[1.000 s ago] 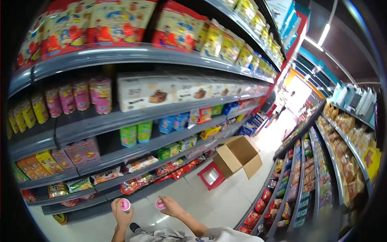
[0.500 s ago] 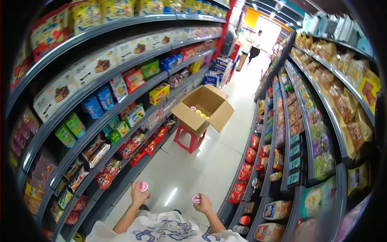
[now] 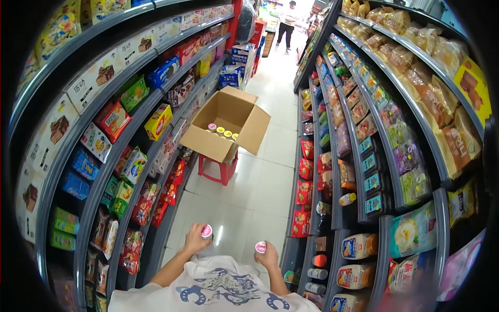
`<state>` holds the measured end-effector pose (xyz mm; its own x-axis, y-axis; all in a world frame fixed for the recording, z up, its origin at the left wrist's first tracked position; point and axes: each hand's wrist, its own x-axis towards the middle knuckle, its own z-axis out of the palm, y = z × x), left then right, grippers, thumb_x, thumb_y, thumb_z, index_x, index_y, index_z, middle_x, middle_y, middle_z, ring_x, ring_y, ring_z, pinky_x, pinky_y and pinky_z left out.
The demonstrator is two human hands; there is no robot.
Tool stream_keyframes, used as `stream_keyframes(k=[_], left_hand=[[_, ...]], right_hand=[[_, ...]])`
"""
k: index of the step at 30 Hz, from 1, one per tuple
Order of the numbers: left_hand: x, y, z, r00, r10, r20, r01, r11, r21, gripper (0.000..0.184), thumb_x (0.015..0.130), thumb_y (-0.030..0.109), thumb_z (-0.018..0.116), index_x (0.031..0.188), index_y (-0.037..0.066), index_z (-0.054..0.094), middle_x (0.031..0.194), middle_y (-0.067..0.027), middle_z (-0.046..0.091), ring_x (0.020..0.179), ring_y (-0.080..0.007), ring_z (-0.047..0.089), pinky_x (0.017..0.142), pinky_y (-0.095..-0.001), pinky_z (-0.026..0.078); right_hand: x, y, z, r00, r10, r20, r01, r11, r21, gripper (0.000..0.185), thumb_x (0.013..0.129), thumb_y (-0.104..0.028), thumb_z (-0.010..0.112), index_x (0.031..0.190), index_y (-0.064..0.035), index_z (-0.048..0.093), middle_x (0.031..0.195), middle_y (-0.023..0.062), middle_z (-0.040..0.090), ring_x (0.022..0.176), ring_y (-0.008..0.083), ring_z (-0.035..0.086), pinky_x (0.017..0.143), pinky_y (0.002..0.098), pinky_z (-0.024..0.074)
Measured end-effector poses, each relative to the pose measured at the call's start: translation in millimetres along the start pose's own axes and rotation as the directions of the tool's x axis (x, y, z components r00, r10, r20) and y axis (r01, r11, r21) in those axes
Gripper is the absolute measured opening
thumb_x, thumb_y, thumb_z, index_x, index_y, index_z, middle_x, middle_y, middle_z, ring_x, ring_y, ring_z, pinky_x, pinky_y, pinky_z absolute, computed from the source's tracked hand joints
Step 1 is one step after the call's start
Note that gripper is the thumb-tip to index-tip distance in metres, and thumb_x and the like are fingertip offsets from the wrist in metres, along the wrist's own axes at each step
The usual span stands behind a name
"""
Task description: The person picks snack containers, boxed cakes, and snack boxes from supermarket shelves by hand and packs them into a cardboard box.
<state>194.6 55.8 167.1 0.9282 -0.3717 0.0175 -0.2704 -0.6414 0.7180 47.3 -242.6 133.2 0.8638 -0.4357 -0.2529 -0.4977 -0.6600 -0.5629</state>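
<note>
My left hand (image 3: 195,239) is closed around a small container with a pink lid (image 3: 207,231), held in front of my shirt. In my right hand (image 3: 268,256) is a similar pink-lidded container (image 3: 260,247), gripped with the lid facing up toward me. Ahead of both hands, an open cardboard box (image 3: 208,146) rests on a red plastic stool (image 3: 222,171). Inside the box stand several small round containers (image 3: 220,130), most with yellow lids and one with a pink lid. What the containers hold is hidden.
Shelves of packaged snacks (image 3: 136,91) line my left side. On the right, more shelves carry bagged bread (image 3: 416,70), jars (image 3: 358,246) and red packets (image 3: 304,192). A tiled floor (image 3: 260,192) runs between them. Farther down the aisle stands a person (image 3: 286,26).
My view has turned to the right, so the box and stool appear farther left. Both hands still hold their containers and are closer together. The person down the aisle appears nearer.
</note>
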Motion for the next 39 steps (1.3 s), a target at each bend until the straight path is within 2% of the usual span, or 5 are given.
stream_keyframes(k=[14,17,26,32,39], left_hand=[[141,-79,-73,0.997,-0.014,0.080,0.018,0.998,-0.052,0.058,0.061,0.014,0.076,0.115,0.008,0.056,0.110,-0.0114,0.054,0.105,-0.0339,0.053,0.088,-0.0423,0.047],[157,-91,-76,0.994,0.067,0.091,-0.061,0.996,-0.070,0.056,0.061,0.014,0.076,0.114,0.008,0.056,0.109,-0.0117,0.054,0.104,-0.0338,0.053,0.086,-0.0430,0.047],[195,-81,-58,0.981,0.140,0.135,-0.130,0.988,-0.080,0.053,0.063,0.014,0.075,0.112,0.008,0.058,0.110,-0.0121,0.054,0.104,-0.0332,0.054,0.086,-0.0416,0.047],[223,-50,-47,0.987,0.144,0.074,-0.137,0.987,-0.087,0.055,0.061,0.012,0.074,0.114,0.008,0.057,0.112,-0.0130,0.054,0.106,-0.0341,0.054,0.088,-0.0406,0.047],[265,-15,-43,0.989,0.142,0.049,-0.142,0.990,0.002,0.056,0.062,0.007,0.072,0.115,0.006,0.056,0.114,-0.0147,0.054,0.106,-0.0354,0.054,0.090,-0.0420,0.047]], right_hand=[[100,-134,22,0.994,-0.019,-0.105,0.019,1.000,0.001,0.080,0.059,-0.031,0.079,0.126,0.0024,0.050,0.120,0.0199,0.058,0.112,0.0337,0.056,0.096,0.0393,0.0451],[107,-163,21,0.993,0.004,-0.115,-0.003,1.000,0.013,0.080,0.059,-0.032,0.080,0.125,0.0025,0.050,0.118,0.0197,0.058,0.111,0.0337,0.056,0.095,0.0394,0.0461],[143,-183,20,0.999,0.030,-0.017,-0.030,1.000,-0.006,0.079,0.061,-0.028,0.081,0.128,-0.0030,0.049,0.120,0.0164,0.058,0.112,0.0324,0.055,0.093,0.0411,0.0471],[210,-192,14,0.987,-0.129,0.091,0.128,0.992,0.017,0.077,0.061,-0.030,0.081,0.125,-0.0020,0.051,0.117,0.0190,0.059,0.109,0.0348,0.057,0.092,0.0415,0.0478],[285,-214,0,0.936,-0.345,-0.063,0.350,0.929,0.121,0.068,0.060,-0.019,0.078,0.121,-0.0024,0.054,0.108,0.0183,0.062,0.100,0.0353,0.060,0.086,0.0409,0.0505]])
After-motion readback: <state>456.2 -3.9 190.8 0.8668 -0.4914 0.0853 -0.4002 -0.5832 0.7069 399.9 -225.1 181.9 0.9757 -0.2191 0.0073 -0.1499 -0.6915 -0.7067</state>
